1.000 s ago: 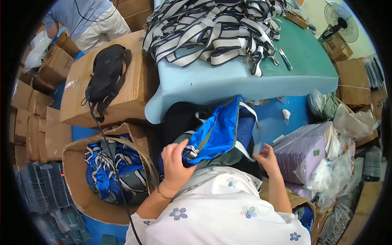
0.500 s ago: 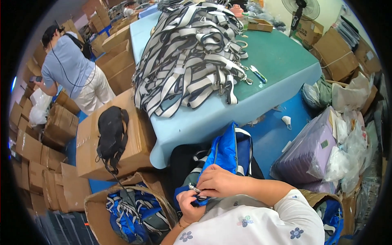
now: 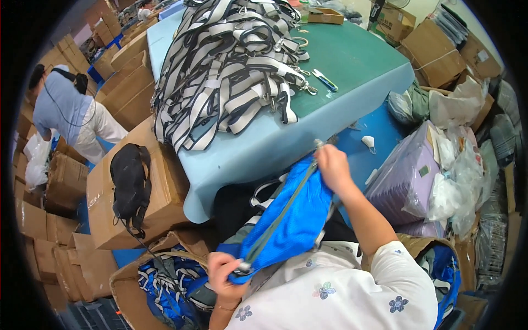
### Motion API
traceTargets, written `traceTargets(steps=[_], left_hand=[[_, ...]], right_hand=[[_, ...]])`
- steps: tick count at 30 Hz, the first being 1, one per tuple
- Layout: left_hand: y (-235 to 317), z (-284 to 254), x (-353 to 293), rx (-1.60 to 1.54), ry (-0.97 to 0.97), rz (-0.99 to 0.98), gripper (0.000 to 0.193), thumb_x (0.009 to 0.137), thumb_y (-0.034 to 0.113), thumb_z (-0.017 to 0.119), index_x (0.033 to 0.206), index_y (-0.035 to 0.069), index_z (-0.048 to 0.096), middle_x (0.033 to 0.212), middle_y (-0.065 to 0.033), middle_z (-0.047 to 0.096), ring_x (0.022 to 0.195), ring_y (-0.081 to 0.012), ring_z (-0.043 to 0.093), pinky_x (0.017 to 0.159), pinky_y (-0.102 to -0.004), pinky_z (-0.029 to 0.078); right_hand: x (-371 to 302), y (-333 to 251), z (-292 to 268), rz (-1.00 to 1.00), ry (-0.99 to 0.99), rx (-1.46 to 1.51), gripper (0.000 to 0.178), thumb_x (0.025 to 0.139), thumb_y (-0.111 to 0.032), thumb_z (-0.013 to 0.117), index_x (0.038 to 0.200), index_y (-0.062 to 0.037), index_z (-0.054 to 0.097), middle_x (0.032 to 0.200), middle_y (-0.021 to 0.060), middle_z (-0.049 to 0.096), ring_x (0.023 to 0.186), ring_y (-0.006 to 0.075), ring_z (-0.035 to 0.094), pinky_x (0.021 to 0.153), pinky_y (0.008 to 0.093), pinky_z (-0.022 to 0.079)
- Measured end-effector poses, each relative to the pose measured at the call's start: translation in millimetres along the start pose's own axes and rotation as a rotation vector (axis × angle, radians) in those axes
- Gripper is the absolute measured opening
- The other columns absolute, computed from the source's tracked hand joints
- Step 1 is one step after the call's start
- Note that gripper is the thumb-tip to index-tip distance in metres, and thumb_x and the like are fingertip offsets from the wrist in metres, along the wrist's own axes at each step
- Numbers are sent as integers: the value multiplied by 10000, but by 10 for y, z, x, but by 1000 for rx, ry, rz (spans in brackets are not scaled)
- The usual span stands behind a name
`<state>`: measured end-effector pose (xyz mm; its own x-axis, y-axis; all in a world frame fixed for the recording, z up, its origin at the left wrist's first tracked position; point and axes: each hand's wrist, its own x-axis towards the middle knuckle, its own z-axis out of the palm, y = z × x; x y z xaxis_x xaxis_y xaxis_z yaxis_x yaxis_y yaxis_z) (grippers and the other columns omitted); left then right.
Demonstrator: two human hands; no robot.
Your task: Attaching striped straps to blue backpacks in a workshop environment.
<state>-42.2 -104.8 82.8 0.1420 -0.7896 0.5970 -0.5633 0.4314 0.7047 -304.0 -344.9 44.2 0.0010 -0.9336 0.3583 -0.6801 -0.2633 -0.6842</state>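
A blue bag (image 3: 294, 214) with a grey-green zip line was stretched slantwise in front of the table (image 3: 352, 60), below its near edge and just over the person's lap. The left hand (image 3: 223, 275) was at the bag's lower end, farther from the table, its fingers curled closed around that end beside a piece of metal hardware (image 3: 243, 268). The right hand (image 3: 333, 168) was at the upper end, close to the table's near edge, with its fingers bent in and gripping the fabric; a small metal piece (image 3: 318, 144) stuck out beyond them. How far the right thumb wrapped around could not be told.

On the table lay a large heap of black-and-white straps (image 3: 231, 77) with metal clips, and a cutter (image 3: 324, 80) just to the right of the heap. Left of the table stood a closed carton (image 3: 100, 198) bearing a black pouch (image 3: 130, 181); in front of the table's left corner, an open carton (image 3: 124, 291) held more blue bags (image 3: 170, 289). Right of the table were a white mask (image 3: 369, 143) on the blue floor and a plastic-wrapped lilac stack (image 3: 401, 170). Beyond the closed carton, left of the table, a co-worker (image 3: 63, 107) leaned forward.
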Motion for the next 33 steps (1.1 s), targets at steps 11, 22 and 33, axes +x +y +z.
traceTargets(steps=[11, 22, 33], left_hand=[[-2, -20, 442, 561, -402, -51, 540, 645, 51, 596, 1184, 22, 599, 1186, -157, 576, 1158, -328, 510, 1069, -497, 270], [-594, 526, 368, -52, -862, -202, 354, 887, 360, 591, 896, 20, 689, 1080, -250, 637, 1047, -400, 569, 928, -464, 432], [-495, 656, -143, 464, -690, -162, 368, 840, 301, 624, 1089, 30, 627, 925, -153, 662, 765, -332, 652, 671, -433, 537]], right_hand=[[-419, -215, -184, -88, -261, -200, 190, 892, -207, 517, 798, -46, 551, 752, 175, 627, 697, 397, 602, 655, 508, 471], [-408, 262, 1, 154, -443, -220, 264, 862, -310, 570, 848, -51, 615, 806, 171, 670, 786, 378, 641, 701, 476, 496], [982, -650, 40, -612, -479, -75, 479, 815, -248, 691, 1239, -83, 539, 1159, 116, 604, 1097, 312, 556, 920, 388, 463]])
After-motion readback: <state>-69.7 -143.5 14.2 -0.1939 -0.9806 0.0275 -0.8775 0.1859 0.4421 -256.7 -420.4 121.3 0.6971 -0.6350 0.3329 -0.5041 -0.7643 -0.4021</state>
